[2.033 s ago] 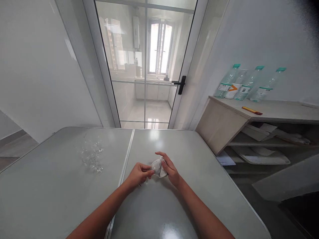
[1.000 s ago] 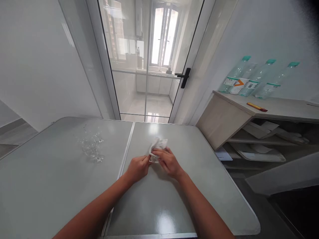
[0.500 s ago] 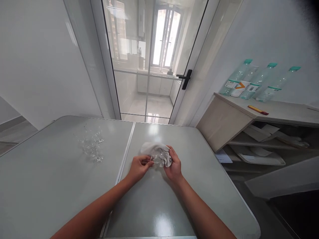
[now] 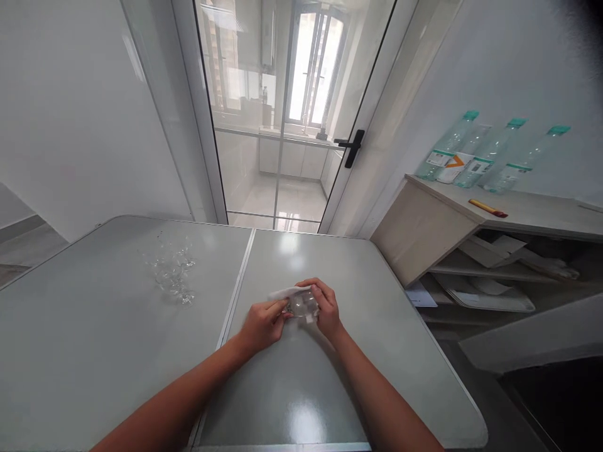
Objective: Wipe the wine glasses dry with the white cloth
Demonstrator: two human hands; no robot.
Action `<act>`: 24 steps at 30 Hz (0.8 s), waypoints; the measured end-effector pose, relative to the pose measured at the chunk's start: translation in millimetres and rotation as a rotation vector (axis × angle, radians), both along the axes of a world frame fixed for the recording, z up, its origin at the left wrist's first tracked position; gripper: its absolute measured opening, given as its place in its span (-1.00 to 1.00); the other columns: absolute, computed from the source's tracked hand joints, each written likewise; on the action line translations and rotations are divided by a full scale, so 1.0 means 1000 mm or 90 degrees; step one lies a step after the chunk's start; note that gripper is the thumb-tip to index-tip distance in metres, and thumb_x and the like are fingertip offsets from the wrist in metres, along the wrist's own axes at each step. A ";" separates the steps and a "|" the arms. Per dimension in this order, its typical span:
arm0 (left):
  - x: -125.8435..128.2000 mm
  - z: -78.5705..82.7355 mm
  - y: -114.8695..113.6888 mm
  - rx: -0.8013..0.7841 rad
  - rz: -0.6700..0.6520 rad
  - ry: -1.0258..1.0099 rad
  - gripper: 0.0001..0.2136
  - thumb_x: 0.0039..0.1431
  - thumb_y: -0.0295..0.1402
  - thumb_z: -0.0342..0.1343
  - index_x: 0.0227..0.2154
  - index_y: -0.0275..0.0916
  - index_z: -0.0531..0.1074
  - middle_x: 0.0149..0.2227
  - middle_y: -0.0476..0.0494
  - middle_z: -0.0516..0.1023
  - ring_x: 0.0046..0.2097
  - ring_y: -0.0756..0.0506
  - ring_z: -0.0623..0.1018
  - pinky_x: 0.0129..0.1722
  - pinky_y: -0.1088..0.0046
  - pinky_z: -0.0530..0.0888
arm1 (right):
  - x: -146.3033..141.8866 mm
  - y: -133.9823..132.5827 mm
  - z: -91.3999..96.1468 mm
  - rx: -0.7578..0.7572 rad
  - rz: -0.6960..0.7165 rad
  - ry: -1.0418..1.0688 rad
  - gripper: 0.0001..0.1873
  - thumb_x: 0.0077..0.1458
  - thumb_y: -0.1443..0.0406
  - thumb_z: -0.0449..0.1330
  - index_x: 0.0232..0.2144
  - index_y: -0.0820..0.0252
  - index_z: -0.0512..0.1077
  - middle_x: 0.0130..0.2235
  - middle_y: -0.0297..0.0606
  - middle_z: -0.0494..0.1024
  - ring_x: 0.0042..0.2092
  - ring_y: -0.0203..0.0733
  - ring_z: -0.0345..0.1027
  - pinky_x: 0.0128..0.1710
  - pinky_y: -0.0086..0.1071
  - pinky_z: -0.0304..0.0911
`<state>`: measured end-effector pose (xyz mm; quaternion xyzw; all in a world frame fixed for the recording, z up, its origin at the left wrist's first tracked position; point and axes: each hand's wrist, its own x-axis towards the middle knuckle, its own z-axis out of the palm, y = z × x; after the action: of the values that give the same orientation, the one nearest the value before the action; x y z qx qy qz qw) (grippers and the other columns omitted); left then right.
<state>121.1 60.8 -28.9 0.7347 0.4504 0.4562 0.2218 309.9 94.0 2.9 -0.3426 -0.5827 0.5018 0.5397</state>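
Both my hands meet over the middle of the grey table (image 4: pixel 117 351). My left hand (image 4: pixel 260 323) pinches one side of a small clear glass (image 4: pixel 300 306). My right hand (image 4: pixel 324 306) curls round the glass from the other side with a white cloth (image 4: pixel 285 292) pressed against it. The cloth sticks out to the left above my fingers. Most of the glass is hidden by my fingers and the cloth.
Several small clear glasses (image 4: pixel 172 273) stand together on the table's left half. A glass door with a black handle (image 4: pixel 351 147) is behind the table. On the right a wooden shelf unit (image 4: pixel 424 232) carries three plastic bottles (image 4: pixel 490 154) and an orange pen (image 4: pixel 487 208).
The cloth was bunched up beyond my right hand; now it is drawn in flat under my right fingers around the glass. My hands stay in the same place on the table.
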 end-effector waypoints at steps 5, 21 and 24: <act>0.011 0.006 0.005 -0.250 0.008 -0.282 -0.64 0.18 -0.02 0.22 -0.42 -0.26 0.41 -0.52 -0.02 0.44 -0.52 0.03 0.40 -0.51 0.54 0.31 | -0.025 -0.013 -0.003 -0.092 0.000 0.202 -0.44 0.35 -0.05 -0.05 0.15 0.11 0.44 0.13 -0.11 0.54 0.06 0.05 0.47 -0.02 -0.11 0.43; 0.001 0.007 0.012 -0.253 0.030 -0.127 -0.82 -0.03 -0.45 0.06 -0.69 -0.25 0.29 -0.68 0.03 0.26 -0.57 0.04 0.23 -0.53 0.49 0.12 | 0.001 0.008 -0.007 0.554 0.116 -0.525 -0.28 0.23 0.57 -0.05 0.33 -0.07 0.29 0.24 -0.25 0.47 0.23 -0.13 0.38 0.28 -0.10 0.13; -0.008 0.017 0.013 -0.120 0.000 0.042 -0.83 0.06 -0.51 0.01 -0.59 -0.27 0.41 -0.63 0.02 0.34 -0.54 0.03 0.26 -0.47 0.47 0.17 | 0.006 0.006 0.000 0.543 0.091 -0.541 -0.33 0.22 0.57 0.00 0.27 -0.04 0.36 0.21 -0.21 0.50 0.24 -0.07 0.37 0.27 -0.05 0.10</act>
<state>112.8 73.5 -12.1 0.7253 0.4984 0.3872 0.2750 315.8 100.3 2.6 -0.2269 -0.9185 0.0781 0.3144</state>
